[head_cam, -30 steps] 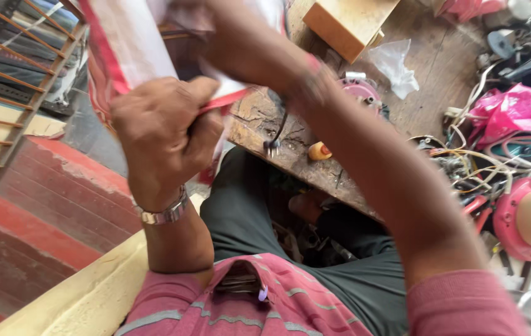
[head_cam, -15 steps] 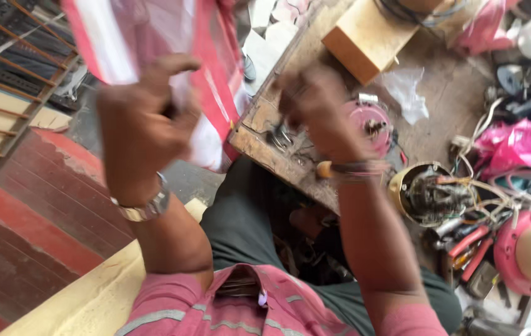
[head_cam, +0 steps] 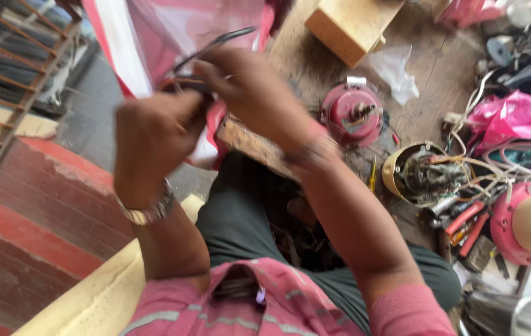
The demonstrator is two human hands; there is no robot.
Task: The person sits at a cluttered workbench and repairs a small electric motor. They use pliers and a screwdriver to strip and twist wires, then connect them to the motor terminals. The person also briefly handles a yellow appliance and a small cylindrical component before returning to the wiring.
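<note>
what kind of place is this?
Probably a small electrical repair workshop. A worn wooden workbench holds a red round motor housing, an opened brass-coloured motor with loose wires and red-handled pliers. Both hands, left and right, grip a thin black cable.

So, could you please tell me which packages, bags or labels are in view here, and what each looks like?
Pink plastic bag: top centre, behind the hands, translucent pink with a white edge.
Cardboard box: top of the workbench, tan, rectangular.
Clear plastic bag: right of the box, crumpled, see-through.
Second pink bag: right edge, bright pink, crumpled.
No labels or screens show.
</note>
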